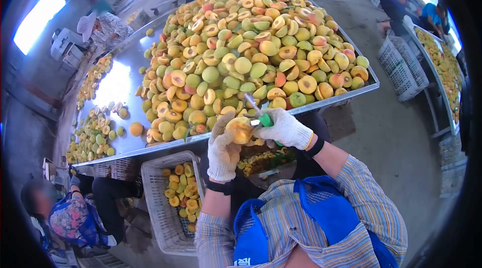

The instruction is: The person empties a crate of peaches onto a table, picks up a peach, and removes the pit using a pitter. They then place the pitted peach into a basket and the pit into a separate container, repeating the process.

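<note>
In white knit gloves, both my hands meet at the near edge of the metal table, in front of the fruit heap. My left hand (223, 150) is closed around a yellow peach (239, 131) whose surface looks cut. Closed on a green-handled pitting tool (265, 119), my right hand (285, 128) is close against the peach's right side. The tool's thin metal shaft points up and away toward the pile. Halved and whole peaches (241, 64) are heaped high just beyond my hands.
A white plastic crate (150, 177) with peach halves stands below the table to my left. The metal table's rim (201, 138) runs close to my wrists. People sit around it, one person (75, 212) at lower left. More crates (401, 67) and another fruit table (442, 67) are at right.
</note>
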Action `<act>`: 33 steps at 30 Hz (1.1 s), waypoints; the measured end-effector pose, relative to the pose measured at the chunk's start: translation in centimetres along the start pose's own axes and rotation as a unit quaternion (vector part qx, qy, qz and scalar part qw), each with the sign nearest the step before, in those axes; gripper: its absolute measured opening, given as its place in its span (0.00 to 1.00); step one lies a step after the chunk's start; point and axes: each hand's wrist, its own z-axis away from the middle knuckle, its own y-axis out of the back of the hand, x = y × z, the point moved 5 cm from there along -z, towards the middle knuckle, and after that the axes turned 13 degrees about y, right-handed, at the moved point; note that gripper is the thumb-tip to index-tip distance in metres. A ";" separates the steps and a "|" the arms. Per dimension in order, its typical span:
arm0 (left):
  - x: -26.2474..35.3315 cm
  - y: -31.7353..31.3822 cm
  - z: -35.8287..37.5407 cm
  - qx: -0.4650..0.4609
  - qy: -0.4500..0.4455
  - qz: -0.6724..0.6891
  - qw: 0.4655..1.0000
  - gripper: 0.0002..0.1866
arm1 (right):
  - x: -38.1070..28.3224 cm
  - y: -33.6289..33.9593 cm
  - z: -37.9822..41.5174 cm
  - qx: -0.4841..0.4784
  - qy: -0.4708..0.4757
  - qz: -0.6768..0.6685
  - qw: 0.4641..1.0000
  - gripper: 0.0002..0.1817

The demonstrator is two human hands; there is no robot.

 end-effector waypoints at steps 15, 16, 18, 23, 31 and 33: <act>-0.9 1.7 0.6 0.087 0.038 0.069 0.993 0.37 | -2.3 -0.9 2.8 -0.035 0.044 0.442 0.895 0.27; -1.2 2.1 0.6 0.102 0.029 0.058 0.993 0.39 | -2.7 -1.4 2.7 -0.047 0.044 0.445 0.893 0.27; -1.4 1.5 0.7 0.117 0.020 0.047 0.992 0.41 | -2.6 -2.2 2.7 -0.060 0.051 0.452 0.889 0.28; -0.9 0.2 1.4 0.154 -0.074 0.030 0.985 0.36 | -2.0 -3.5 3.1 -0.078 0.069 0.446 0.889 0.26; -2.5 0.1 1.5 0.160 -0.054 0.033 0.985 0.29 | 2.9 -3.6 2.1 -0.149 0.024 0.438 0.886 0.18; -2.5 0.2 1.8 0.169 -0.048 0.003 0.984 0.28 | 2.3 -2.8 1.9 -0.159 0.054 0.460 0.872 0.15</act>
